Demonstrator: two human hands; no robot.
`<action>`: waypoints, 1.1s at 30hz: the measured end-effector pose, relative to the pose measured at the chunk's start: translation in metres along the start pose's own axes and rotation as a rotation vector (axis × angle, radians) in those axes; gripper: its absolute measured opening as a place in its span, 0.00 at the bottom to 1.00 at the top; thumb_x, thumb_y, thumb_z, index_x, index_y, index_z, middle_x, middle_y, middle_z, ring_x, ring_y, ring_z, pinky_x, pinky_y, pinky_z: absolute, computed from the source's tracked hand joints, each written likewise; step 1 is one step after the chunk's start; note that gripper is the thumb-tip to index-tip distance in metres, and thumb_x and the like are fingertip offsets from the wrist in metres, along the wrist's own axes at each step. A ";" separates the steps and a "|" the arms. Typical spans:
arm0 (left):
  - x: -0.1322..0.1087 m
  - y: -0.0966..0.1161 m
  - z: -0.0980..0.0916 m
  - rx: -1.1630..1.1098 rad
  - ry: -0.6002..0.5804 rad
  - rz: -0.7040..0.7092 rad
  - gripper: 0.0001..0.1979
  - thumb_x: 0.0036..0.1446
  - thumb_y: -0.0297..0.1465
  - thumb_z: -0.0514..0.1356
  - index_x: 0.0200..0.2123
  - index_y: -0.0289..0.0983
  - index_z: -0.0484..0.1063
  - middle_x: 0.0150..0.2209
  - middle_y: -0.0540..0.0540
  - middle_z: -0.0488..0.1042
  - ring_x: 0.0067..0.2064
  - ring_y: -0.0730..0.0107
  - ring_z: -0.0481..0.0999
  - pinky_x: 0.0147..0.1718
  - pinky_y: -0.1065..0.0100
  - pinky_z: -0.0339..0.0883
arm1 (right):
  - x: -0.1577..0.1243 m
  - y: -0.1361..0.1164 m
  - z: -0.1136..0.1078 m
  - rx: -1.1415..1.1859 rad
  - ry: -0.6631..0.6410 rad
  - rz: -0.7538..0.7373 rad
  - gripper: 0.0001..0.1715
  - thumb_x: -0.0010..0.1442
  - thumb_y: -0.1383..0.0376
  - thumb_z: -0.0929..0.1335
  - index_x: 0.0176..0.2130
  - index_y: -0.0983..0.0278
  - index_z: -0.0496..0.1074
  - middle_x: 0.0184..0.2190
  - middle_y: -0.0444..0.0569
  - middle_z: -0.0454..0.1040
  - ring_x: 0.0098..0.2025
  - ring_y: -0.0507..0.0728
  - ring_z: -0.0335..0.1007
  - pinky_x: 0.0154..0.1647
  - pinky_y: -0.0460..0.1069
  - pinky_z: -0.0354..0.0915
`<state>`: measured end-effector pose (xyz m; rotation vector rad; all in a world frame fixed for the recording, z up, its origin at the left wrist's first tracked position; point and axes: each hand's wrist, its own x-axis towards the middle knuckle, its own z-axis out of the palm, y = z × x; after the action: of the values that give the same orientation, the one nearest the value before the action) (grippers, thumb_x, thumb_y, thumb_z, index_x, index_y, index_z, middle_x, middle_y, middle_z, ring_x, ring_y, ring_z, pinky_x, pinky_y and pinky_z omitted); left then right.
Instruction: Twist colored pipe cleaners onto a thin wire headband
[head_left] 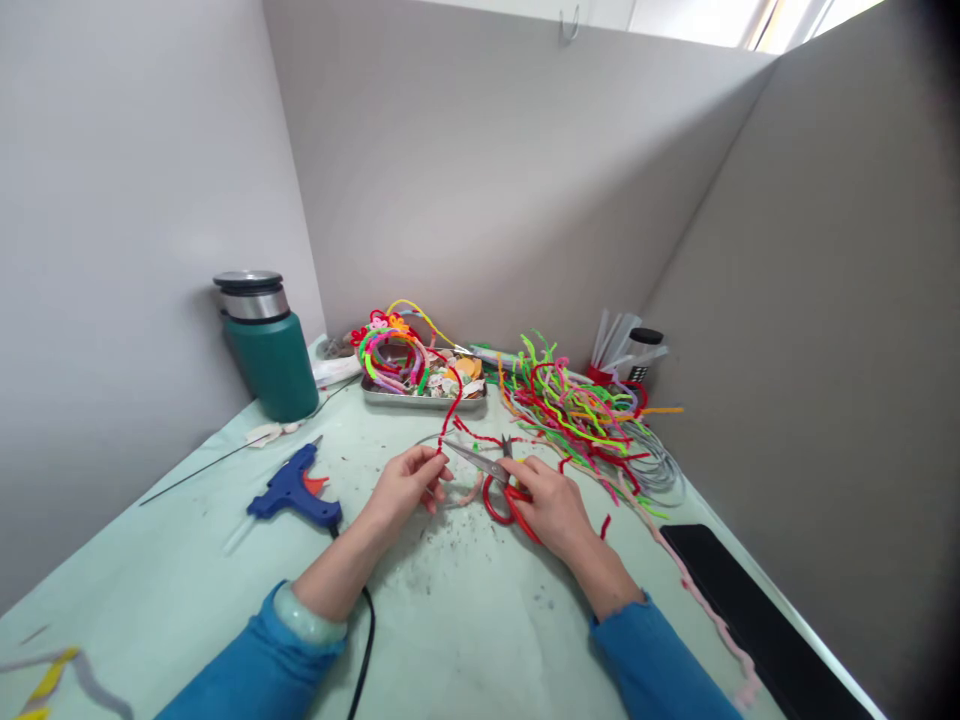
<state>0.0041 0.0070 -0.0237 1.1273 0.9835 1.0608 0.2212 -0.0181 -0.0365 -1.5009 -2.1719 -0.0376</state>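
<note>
My left hand [411,484] pinches the lower end of a red pipe cleaner [454,396], which rises from the fingertips and bends over toward the tray. Red-handled scissors [495,470] are gripped in my right hand [551,502], their blades pointing left. The tip of one blade is close to the pipe cleaner just above my left fingers; whether it touches cannot be made out. Beneath and between the hands, a pale pink pipe cleaner piece [472,490] lies on the table among dark crumbs. Another red pipe cleaner [480,435] rests behind the scissors.
A metal tray [424,401] holds a colourful pipe cleaner ring [391,362] and scraps. To its right spreads a pipe cleaner heap [577,410]. A blue glue gun [296,492] and green flask [271,365] stand left. A black slab [735,590] lies along the right edge.
</note>
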 end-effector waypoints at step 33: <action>0.000 -0.001 -0.007 -0.073 0.030 -0.012 0.11 0.47 0.33 0.62 0.32 0.33 0.68 0.27 0.48 0.74 0.15 0.83 0.61 0.15 0.77 0.56 | 0.000 -0.003 -0.007 -0.062 -0.038 -0.072 0.27 0.52 0.70 0.65 0.52 0.55 0.63 0.36 0.48 0.67 0.37 0.55 0.63 0.33 0.46 0.58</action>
<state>-0.0028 0.0085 -0.0263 1.0475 0.9667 1.0981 0.2209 -0.0214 -0.0298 -1.4681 -2.2735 -0.1030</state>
